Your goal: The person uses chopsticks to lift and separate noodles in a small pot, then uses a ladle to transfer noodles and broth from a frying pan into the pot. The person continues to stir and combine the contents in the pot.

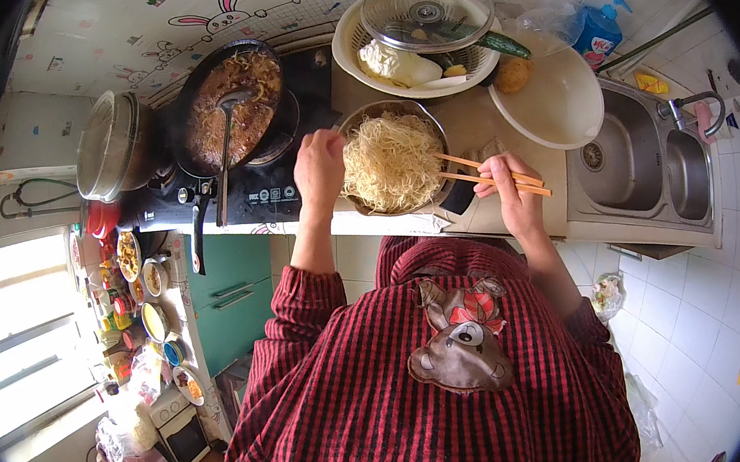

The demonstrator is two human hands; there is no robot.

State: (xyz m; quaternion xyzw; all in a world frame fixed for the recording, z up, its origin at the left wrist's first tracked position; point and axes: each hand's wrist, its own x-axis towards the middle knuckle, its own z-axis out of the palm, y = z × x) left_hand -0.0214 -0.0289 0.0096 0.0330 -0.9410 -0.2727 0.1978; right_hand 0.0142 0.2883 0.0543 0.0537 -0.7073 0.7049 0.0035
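Observation:
A metal pan (433,111) heaped with thin pale noodles (393,161) sits on the counter in front of me. My right hand (513,189) grips a pair of wooden chopsticks (493,176), whose tips reach the right side of the noodle heap. At the pan's left rim is my left hand (321,167), fingers bent towards the noodles; its fingertips are blurred, and I cannot tell whether they pinch anything. Left of that hand, a black wok (273,82) on the cooktop holds a brown saucy dish (235,110) with a metal ladle (226,151) lying in it.
Behind the pan stands a white colander (349,64) of vegetables, topped by a glass lid (426,12). An off-white basin (559,103) stands between it and the steel sink (620,164). The wok's handle (197,239) juts over the counter edge. A lidded pot (107,147) stands far left.

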